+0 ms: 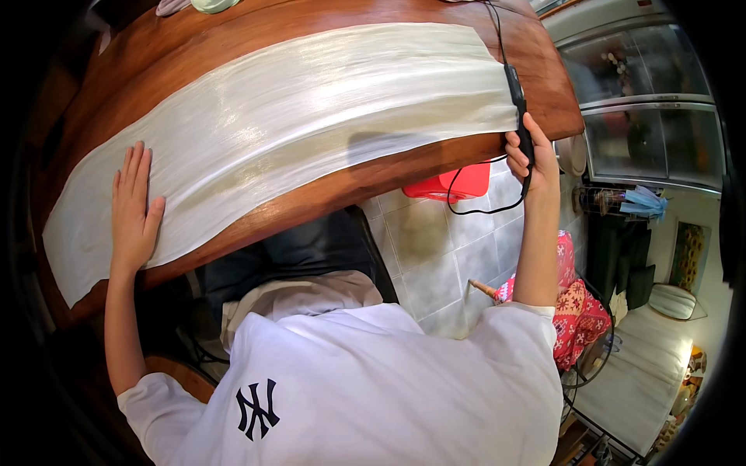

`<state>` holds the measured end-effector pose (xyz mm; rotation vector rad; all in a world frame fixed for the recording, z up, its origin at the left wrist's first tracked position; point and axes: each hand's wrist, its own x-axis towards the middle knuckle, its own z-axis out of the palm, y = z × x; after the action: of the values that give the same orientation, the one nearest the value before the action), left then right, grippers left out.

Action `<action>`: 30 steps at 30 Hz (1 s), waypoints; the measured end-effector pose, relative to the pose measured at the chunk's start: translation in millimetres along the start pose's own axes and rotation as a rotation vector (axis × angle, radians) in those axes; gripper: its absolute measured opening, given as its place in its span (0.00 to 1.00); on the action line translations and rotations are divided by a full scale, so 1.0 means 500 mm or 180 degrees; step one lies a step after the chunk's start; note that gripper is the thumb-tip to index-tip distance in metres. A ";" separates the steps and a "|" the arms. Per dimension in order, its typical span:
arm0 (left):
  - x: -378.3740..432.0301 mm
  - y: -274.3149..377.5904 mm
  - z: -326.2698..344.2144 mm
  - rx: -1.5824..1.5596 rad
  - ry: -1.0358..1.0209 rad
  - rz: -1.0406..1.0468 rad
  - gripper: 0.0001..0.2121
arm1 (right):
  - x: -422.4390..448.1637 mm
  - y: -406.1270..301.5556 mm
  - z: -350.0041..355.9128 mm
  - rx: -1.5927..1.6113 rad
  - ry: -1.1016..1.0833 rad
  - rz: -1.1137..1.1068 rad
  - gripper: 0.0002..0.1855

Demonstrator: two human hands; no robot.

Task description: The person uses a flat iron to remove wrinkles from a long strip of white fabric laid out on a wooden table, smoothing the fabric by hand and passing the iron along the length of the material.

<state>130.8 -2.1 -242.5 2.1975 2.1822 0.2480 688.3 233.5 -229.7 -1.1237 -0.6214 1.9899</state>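
Note:
A long strip of thin, glossy white fabric (280, 110) lies along a brown wooden table (542, 52), with lengthwise creases in it. My left hand (135, 209) rests flat on its left part, palm down and thumb apart. Over at the strip's right end, my right hand (535, 154) grips a black corded hand tool (517, 93), possibly a hair straightener. The tool lies along the fabric's short edge; whether the edge is clamped in it I cannot tell. A black cord (478, 212) loops below my right hand.
Below the table edge, a red plastic container (460, 182) stands on the tiled floor (419, 233). Red patterned cloth (577, 314) is beside my right arm. A glass-fronted cabinet (647, 105) stands at the right. A pale green object (213, 4) sits at the table's far side.

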 end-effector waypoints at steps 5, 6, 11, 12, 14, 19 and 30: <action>-0.002 0.003 -0.002 0.0004 -0.0004 0.0028 0.28 | 0.013 -0.045 -0.046 -0.0217 -0.0023 -0.0175 0.15; 0.000 0.004 -0.003 -0.0012 0.0004 0.0041 0.28 | 0.011 -0.061 -0.050 -0.0366 0.0049 -0.0313 0.15; -0.002 0.012 -0.015 -0.0090 0.0002 0.0004 0.29 | 0.011 -0.231 -0.114 -0.1865 0.1511 -0.1111 0.19; -0.002 0.014 -0.018 -0.0155 -0.0026 -0.0010 0.28 | 0.009 -0.265 -0.114 -0.2549 0.2081 -0.1552 0.21; -0.001 0.015 -0.019 -0.0146 0.0049 -0.0018 0.29 | 0.052 -0.341 -0.181 -0.3802 0.2605 -0.2107 0.24; -0.005 0.013 -0.029 -0.0362 0.0110 -0.0029 0.30 | 0.203 -0.286 -0.207 -0.5481 0.2824 -0.2448 0.30; -0.032 -0.274 -0.091 -0.0804 0.0680 -0.0862 0.29 | 0.188 -0.180 0.052 -0.6327 0.1696 -0.3774 0.21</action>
<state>-11.3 -20.2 -217.6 1.7936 2.3664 0.7302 668.4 361.3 -200.2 -1.4075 -2.2788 -0.4549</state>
